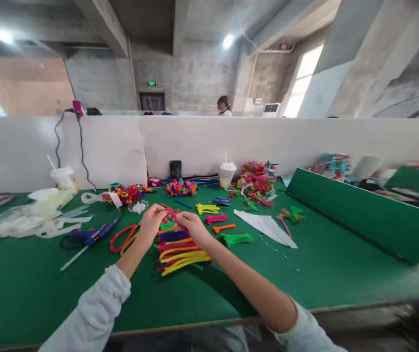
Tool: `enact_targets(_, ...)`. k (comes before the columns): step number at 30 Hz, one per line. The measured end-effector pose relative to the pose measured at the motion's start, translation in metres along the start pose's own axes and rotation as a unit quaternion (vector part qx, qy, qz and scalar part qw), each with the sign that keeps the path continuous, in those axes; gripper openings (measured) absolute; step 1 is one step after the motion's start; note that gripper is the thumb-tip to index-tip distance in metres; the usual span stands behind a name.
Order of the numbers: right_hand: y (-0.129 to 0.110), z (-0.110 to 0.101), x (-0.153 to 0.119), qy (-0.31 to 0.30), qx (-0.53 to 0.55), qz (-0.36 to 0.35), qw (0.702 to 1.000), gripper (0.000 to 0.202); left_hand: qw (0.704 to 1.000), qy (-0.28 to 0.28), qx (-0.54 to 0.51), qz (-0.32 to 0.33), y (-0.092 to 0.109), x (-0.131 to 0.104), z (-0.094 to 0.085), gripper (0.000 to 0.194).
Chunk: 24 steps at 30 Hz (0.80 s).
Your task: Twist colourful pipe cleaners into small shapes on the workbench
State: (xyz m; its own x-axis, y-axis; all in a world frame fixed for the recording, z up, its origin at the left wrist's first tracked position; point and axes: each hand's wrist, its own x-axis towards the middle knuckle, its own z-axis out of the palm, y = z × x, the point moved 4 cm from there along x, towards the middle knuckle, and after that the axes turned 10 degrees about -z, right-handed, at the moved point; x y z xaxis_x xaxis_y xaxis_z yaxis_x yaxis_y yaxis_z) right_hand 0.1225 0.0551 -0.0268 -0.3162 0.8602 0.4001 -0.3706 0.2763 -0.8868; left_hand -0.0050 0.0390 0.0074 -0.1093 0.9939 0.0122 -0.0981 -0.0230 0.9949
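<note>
My left hand (153, 223) and my right hand (190, 224) meet above the green table, each pinching a pink pipe cleaner (170, 212) between the fingertips. Under and in front of them lies a pile of long pipe cleaners (182, 255) in yellow, red and blue. Just right of my right hand are small bundles: yellow (208, 209), pink (217, 219), orange (224, 228) and green (236, 239). Red looped pipe cleaners (120, 238) rest left of my left wrist.
A blue glue gun (93, 234) and plastic bags (26, 217) lie at left. Two lidded cups (227, 173) stand before the white partition (195, 137). White paper (266, 226) and a green divider (363, 215) are at right. A person (224, 106) is beyond the partition.
</note>
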Motion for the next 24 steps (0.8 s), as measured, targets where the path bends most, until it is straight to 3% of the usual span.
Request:
enact_targets(8,-0.0063,0.0077,-0.0029,0.001,0.028,-0.001,1.0,0.021,0.994,-0.085,-0.047,-0.052,-0.0028,-0.0074,0.0082,0.016)
enact_targets(12,-0.0093,0.0071,-0.0034,0.002,0.023,-0.017,1.0,0.02,0.993,-0.101,0.04,-0.035,-0.0012,-0.0057,0.0069,0.016)
enact_targets(16,-0.0096,0.005,-0.0027,0.002,-0.007,-0.023,1.0,0.022,0.983,-0.105,0.151,0.024,0.003,-0.0039,0.0051,0.018)
enact_targets(24,-0.0074,0.0063,-0.0024,-0.025,-0.035,-0.046,0.998,0.021,0.96,-0.131,0.235,0.07,0.0045,-0.0048,0.0079,0.021)
